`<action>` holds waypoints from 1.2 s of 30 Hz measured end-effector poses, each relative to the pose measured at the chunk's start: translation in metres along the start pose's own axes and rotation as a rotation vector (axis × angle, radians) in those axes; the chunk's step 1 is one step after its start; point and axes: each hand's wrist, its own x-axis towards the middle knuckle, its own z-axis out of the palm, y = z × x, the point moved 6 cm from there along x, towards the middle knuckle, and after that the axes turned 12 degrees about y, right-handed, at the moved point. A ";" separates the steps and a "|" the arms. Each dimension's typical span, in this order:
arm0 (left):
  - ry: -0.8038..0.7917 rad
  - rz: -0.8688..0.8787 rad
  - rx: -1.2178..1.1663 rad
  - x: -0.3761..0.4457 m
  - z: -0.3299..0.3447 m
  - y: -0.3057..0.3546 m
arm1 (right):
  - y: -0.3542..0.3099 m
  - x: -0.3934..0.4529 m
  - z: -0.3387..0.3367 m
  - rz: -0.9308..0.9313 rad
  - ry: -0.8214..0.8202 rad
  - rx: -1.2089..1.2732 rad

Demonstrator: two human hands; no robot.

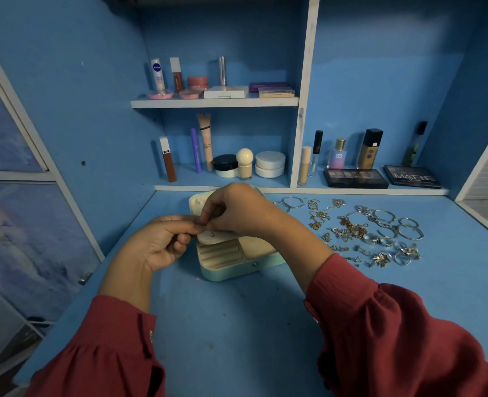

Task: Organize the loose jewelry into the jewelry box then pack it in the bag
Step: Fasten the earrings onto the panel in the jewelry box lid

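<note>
A mint-green jewelry box (231, 270) lies open on the blue desk, with cream ring rolls inside and its lid standing up behind. My left hand (157, 245) pinches the edge of a cream earring flap (214, 237) lifted above the box; one small stud sits on the flap. My right hand (237, 210) meets it from above, fingertips pinched on something tiny at the flap's edge that I cannot make out. Loose jewelry (360, 230), rings, bangles, chains and earrings, is spread on the desk to the right of the box. No bag is in view.
Cosmetics stand on two white shelves (217, 103) behind the box: tubes, jars, lipsticks. To the right are bottles and two eyeshadow palettes (354, 179). A patterned cabinet door (22, 224) borders the desk on the left.
</note>
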 end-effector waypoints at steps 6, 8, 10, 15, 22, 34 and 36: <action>0.027 0.001 -0.007 0.001 -0.002 -0.001 | -0.008 0.004 0.001 -0.074 -0.022 -0.169; 0.022 -0.003 -0.010 0.001 -0.001 -0.001 | -0.007 0.002 -0.001 -0.052 -0.043 -0.110; 0.012 -0.006 -0.013 0.000 0.000 -0.001 | -0.006 0.001 -0.003 -0.022 -0.046 -0.052; -0.012 -0.003 -0.017 0.000 0.000 -0.001 | 0.001 0.002 -0.002 0.022 -0.028 -0.086; -0.025 -0.006 -0.014 0.004 -0.001 -0.003 | 0.011 0.001 0.003 0.069 -0.070 -0.059; -0.028 -0.018 -0.043 0.005 -0.001 -0.003 | 0.013 0.002 0.002 0.025 -0.051 -0.033; -0.030 -0.017 -0.043 0.005 -0.001 -0.003 | 0.014 0.003 0.003 0.002 -0.057 -0.043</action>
